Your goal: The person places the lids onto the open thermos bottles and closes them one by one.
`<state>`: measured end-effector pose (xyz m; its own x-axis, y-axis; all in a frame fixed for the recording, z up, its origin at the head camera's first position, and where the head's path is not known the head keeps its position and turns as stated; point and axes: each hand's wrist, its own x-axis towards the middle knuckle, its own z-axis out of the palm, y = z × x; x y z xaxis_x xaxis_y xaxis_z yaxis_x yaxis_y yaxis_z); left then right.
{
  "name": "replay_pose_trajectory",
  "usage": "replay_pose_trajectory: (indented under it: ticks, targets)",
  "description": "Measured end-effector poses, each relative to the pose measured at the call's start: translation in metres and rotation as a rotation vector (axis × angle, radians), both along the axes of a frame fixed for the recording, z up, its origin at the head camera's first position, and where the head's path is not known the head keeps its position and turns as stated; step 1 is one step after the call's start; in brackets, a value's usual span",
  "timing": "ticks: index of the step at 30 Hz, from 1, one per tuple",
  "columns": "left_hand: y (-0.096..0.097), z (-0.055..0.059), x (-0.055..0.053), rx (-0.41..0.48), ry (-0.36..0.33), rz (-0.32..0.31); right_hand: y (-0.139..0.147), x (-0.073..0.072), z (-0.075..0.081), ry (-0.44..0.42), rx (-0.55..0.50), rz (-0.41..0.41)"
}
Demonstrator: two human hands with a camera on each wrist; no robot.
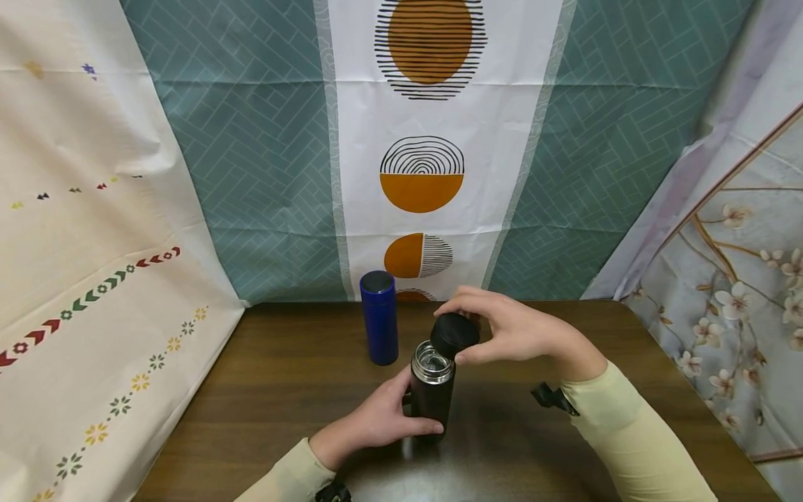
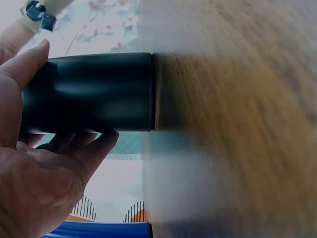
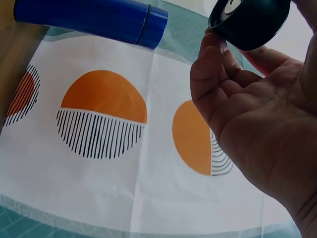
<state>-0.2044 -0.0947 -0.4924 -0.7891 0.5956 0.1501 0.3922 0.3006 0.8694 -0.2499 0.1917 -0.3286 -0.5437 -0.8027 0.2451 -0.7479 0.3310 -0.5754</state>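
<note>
A black flask (image 1: 431, 397) stands upright on the table, its silver threaded mouth uncovered. My left hand (image 1: 392, 415) grips its body from the left, thumb across the front; in the left wrist view the fingers (image 2: 99, 148) curl round the far side. Just over the mouth, a little to the right, my right hand (image 1: 508, 328) holds the black lid (image 1: 454, 335), tilted, between thumb and fingers. The right wrist view shows the lid (image 3: 252, 22) with its pale inside partly visible. Behind the black flask stands a blue flask (image 1: 380, 324) with a dark top.
The brown wooden table (image 1: 282, 369) reaches back to a green and white patterned cloth (image 1: 263, 174). A cream embroidered cloth (image 1: 113, 265) hangs along the left side, a floral one (image 1: 740, 335) along the right. Each wrist wears a black strap (image 1: 555, 397).
</note>
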Motion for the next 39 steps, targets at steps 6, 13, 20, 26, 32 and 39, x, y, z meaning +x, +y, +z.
replay_pose_trajectory:
  ticks: [6,13,20,26,32,39]
  targets:
    - [0.000,-0.001,-0.002,0.019,0.006,-0.021,-0.006,0.000,0.004,-0.038,0.028,0.018]
    - [0.001,0.001,-0.002,0.024,-0.007,-0.022,-0.011,0.000,0.007,-0.045,0.040,0.044]
    - [0.000,0.001,-0.003,0.028,-0.011,-0.026,-0.016,0.001,0.009,-0.030,0.053,0.068]
    - [0.000,-0.001,-0.004,0.038,-0.011,-0.034,-0.020,0.004,0.010,-0.004,0.066,0.084]
    - [-0.001,-0.002,-0.003,0.033,-0.012,-0.038,-0.024,0.007,0.010,0.024,0.080,0.092]
    - [-0.002,-0.001,-0.002,0.046,-0.005,-0.046,-0.027,0.010,0.010,0.044,0.097,0.084]
